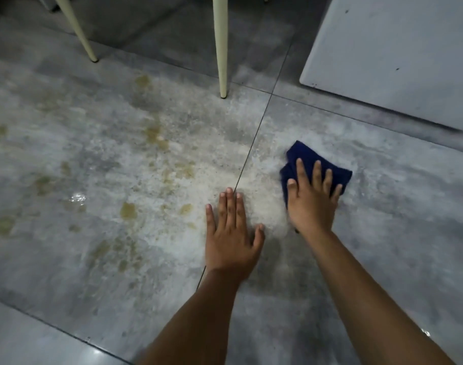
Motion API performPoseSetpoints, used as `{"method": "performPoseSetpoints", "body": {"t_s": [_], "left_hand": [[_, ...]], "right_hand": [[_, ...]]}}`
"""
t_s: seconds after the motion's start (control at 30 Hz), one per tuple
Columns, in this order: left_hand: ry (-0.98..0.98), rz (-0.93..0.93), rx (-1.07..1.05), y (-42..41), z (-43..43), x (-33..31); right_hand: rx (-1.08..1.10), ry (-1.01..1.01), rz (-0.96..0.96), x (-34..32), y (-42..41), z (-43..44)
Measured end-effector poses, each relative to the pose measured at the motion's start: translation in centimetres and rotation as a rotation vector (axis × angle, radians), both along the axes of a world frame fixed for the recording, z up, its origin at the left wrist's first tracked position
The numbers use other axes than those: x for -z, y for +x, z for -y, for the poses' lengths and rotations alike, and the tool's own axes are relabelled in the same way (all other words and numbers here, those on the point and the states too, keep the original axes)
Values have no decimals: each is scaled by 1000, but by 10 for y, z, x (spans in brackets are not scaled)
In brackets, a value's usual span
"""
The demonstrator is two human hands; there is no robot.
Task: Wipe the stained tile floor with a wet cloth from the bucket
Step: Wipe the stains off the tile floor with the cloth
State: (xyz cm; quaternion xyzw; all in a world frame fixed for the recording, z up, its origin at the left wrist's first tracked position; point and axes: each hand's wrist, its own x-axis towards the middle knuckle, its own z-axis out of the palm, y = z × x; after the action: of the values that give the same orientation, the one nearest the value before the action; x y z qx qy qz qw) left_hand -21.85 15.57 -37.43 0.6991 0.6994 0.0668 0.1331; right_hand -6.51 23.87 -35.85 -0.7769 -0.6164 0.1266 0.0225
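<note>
Pressing flat-fingered, right hand (313, 204) pins blue cloth (300, 154); left hand (231, 233) lies flat on floor (388, 233) below chair leg (221, 48).

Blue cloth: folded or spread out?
Folded. The blue cloth shows stacked layers at its left edge, compact under the right hand, fingers flat.

The glossy grey tile floor (383, 259) is crossed by thin dark grout lines (252, 143). A whitish grainy smear (212, 159) is spread over its middle, dotted with yellowish-brown stains (154, 135). A folded dark blue cloth (312, 154) is laid flat on the smear's right part; the left grip (231, 233) is pressed flat beside it. Two tapered cream furniture legs (222, 48) are planted farther back.
</note>
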Motion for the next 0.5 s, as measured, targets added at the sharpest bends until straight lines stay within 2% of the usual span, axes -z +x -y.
{"method": "performPoseSetpoints", "body": {"t_s": [0.1, 0.2, 0.3, 0.4, 0.5], "left_hand": [[-6, 9, -4, 0, -1, -1], [-14, 18, 2, -1, 1, -1], [3, 21, -1, 0, 1, -1], [11, 4, -12, 0, 0, 0], [5, -6, -9, 1, -1, 2]], "right_hand": [[-180, 34, -11, 2, -32, -6], [-295, 2, -39, 1, -29, -65], [-234, -66, -81, -2, 6, -99], [-129, -47, -43, 0, 26, -72], [-206, 3, 9, 4, 7, -51]]}}
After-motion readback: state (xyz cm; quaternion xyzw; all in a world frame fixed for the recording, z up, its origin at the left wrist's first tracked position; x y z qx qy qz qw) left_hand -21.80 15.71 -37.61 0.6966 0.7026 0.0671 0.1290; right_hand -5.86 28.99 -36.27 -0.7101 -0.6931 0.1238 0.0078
